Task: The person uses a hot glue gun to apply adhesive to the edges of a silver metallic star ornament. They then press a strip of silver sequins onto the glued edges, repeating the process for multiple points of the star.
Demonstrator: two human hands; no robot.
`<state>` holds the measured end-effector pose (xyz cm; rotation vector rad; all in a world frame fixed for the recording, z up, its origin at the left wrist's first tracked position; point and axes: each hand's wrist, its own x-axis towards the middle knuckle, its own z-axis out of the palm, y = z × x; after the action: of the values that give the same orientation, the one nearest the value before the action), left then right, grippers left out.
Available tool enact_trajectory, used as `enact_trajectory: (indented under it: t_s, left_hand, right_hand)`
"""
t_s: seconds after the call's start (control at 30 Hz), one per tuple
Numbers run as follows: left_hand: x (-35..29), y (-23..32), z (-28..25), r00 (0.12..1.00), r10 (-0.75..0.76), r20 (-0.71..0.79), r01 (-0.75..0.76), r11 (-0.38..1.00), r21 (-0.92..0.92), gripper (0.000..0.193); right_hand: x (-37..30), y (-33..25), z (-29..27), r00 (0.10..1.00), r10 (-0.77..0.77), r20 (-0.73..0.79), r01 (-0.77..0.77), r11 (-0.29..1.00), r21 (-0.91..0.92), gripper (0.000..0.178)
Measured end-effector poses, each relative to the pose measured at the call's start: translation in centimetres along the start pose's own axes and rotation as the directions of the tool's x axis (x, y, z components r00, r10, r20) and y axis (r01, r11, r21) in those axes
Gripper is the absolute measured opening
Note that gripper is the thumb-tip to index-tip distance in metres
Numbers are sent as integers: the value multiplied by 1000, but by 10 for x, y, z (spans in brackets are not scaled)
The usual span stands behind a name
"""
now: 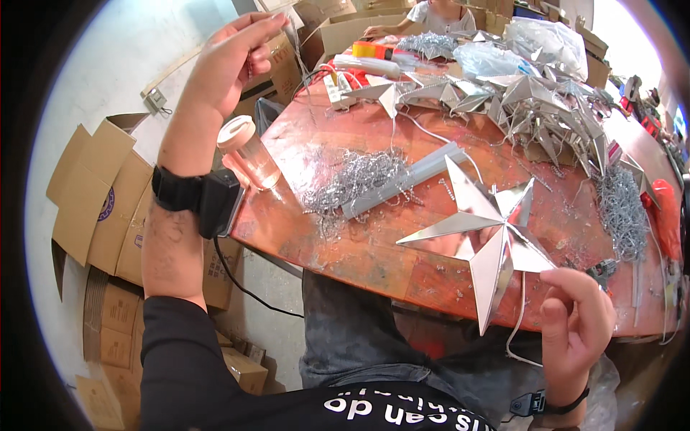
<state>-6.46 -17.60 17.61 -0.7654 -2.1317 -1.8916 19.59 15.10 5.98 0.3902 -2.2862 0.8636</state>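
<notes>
The silver five-pointed star (497,237) is at the right hand (583,316), its lower-right tip meeting the index fingertip. The right thumb stands just below that fingertip with a small gap, the other fingers curled behind; whether they grip the tip, I cannot tell. The star's lowest point reaches over the near edge of the wooden table (431,262), and a white cord (522,316) hangs from beneath it, just left of the thumb.

The left hand (241,61) is raised well apart from the star, to its upper left. Its thumb and index finger are pressed together, pinching a thin silvery strand (300,65) that dangles from the tips.

Left of the star lie a bundle of translucent plastic sticks (402,182) and a tangle of silver bead chain (359,176); farther left stands a clear lidded bottle (255,158). Beyond the star is a heap of silver stars (546,108); to its right, another silvery tangle (622,215).
</notes>
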Motion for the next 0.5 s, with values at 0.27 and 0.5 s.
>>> enact_trajectory:
  t_s: [0.27,0.5]
  left_hand:
    - [-55,74,113,862,-56,504,-78,967,241,14]
    - [-94,61,167,722,-161,673,7,974,226,8]
  right_hand:
    - [64,-16,28,984,55,-168,68,758,649,70]
    - [34,-16,-13,748,466,473,-659,432,616,52]
